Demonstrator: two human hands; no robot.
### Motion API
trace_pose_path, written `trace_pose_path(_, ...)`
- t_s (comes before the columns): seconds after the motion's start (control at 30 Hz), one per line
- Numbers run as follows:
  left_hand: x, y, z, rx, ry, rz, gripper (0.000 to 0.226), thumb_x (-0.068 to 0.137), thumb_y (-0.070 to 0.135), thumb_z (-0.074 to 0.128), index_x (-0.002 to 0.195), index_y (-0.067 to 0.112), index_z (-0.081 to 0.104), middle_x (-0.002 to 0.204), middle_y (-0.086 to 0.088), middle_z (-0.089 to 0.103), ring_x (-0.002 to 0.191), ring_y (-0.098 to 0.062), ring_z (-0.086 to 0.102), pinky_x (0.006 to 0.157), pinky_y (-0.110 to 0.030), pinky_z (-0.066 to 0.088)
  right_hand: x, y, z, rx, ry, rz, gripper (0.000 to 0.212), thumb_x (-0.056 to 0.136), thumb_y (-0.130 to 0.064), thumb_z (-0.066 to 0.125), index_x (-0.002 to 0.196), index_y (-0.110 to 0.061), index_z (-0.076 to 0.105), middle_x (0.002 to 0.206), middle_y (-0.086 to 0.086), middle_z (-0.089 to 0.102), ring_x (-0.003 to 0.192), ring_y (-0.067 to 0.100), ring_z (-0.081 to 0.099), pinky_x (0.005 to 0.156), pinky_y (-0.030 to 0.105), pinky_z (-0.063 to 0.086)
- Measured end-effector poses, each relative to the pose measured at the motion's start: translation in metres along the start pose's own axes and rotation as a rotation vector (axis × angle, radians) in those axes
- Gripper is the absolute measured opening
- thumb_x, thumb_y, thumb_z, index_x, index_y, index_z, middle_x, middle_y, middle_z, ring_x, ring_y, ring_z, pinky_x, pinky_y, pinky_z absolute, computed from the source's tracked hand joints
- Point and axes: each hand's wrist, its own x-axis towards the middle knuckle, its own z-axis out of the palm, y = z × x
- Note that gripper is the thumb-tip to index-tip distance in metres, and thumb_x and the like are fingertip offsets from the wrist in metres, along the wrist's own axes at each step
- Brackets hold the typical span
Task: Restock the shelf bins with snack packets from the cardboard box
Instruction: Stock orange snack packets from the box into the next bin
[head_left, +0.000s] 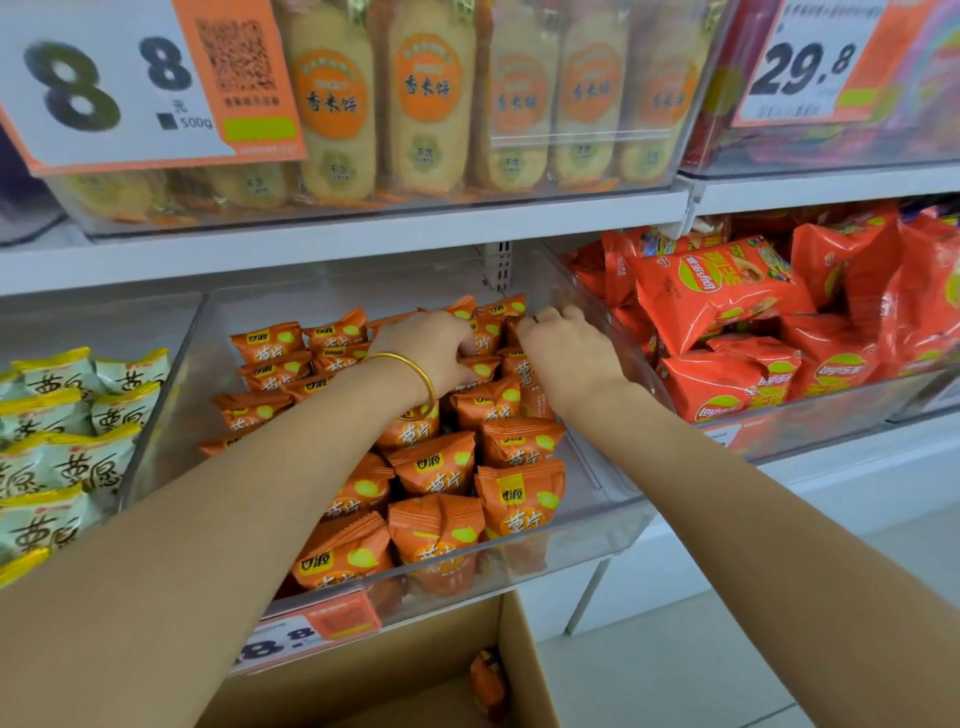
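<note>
Both bare arms are stretching across the clear plastic shelf bin (587, 525) on the middle shelf, and both hands are sitting deep at its back. The left hand (431, 345), wearing a gold bangle (410, 371) at the wrist, is lying knuckles-up on the small orange snack packets (519, 499) with its fingers curling down among them. The back of the hand is hiding the fingertips, so I cannot tell whether it is gripping a packet. The right hand (563, 348) is resting just beside it, near the bin's back right corner, with its fingers bending over the top edges of the rear packets. Whether it is pinching one, I cannot tell either.

The orange packets are standing in rough rows, filling the right and middle of the bin from front to back. Below the bin's front edge, the open brown cardboard box (519, 660) is showing one orange packet (488, 686) lying against its right wall. An orange and white price label (311, 629) is hanging on the bin's front.

To the left, pale green and yellow snack packets (57, 457) are crowding the neighbouring bin. To the right, red crisp bags (717, 286) are piling up in another clear bin. On the shelf above, tall packs of pale rice crackers (337, 104) are standing behind a large orange-edged price card (104, 88).
</note>
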Motion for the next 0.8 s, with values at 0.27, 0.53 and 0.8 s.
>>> trace_pose_path(0.27,-0.068,0.005,0.003,-0.109,0.244,0.025,0.027,0.092,0.016,0.050,0.110,0.025,0.068,0.121,0.004,0.057,0.119,-0.022,0.042,0.103,-0.040,0.032,-0.044,0.009,-0.004,0.391,0.192,0.093,0.027,0.091,-0.004,0.055,0.118,-0.003,0.052,0.117,0.017,0.056,0.106,0.036,0.056,0.081,0.038,0.046)
trace_pose_path(0.53,-0.097,0.011,0.016,-0.105,0.023,-0.017,0.051,0.101,0.038,0.029,0.149,0.022,0.024,0.158,0.005,0.015,0.145,-0.014,0.011,0.117,-0.036,0.006,-0.065,-0.014,0.020,0.818,0.000,0.275,0.032,0.103,-0.016,0.036,0.072,-0.009,0.043,0.082,0.013,0.051,0.082,0.031,0.048,0.063,0.030,0.025)
trace_pose_path(0.8,-0.098,0.007,0.020,-0.173,0.035,0.024,0.047,0.101,0.029,0.034,0.147,0.020,0.030,0.157,0.004,0.020,0.144,-0.013,0.015,0.117,-0.034,0.003,-0.057,-0.015,0.017,0.875,-0.151,0.192,0.027,0.098,-0.007,0.040,0.089,0.009,0.060,0.080,0.015,0.052,0.073,0.026,0.047,0.062,0.032,0.036)
